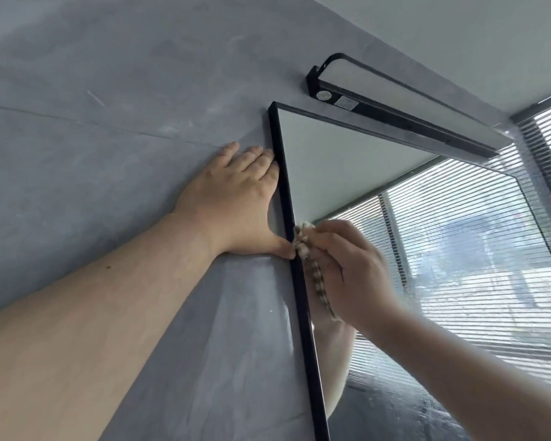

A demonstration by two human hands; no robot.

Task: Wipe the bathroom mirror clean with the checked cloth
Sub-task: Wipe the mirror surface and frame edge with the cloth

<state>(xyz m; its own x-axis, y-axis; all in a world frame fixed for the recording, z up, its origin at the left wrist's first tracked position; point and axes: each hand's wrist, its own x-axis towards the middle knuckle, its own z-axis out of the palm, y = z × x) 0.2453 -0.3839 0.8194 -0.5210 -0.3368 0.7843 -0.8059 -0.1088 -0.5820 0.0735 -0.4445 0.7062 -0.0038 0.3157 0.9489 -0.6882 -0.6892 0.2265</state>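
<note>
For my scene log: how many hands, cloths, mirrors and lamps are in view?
Hands: 2, left hand and right hand
Cloth: 1
Mirror: 1
Lamp: 1
Total: 5

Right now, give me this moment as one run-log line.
left hand: flat on wall, thumb at mirror frame | right hand: holds checked cloth against mirror by left edge | phase: wiping
</note>
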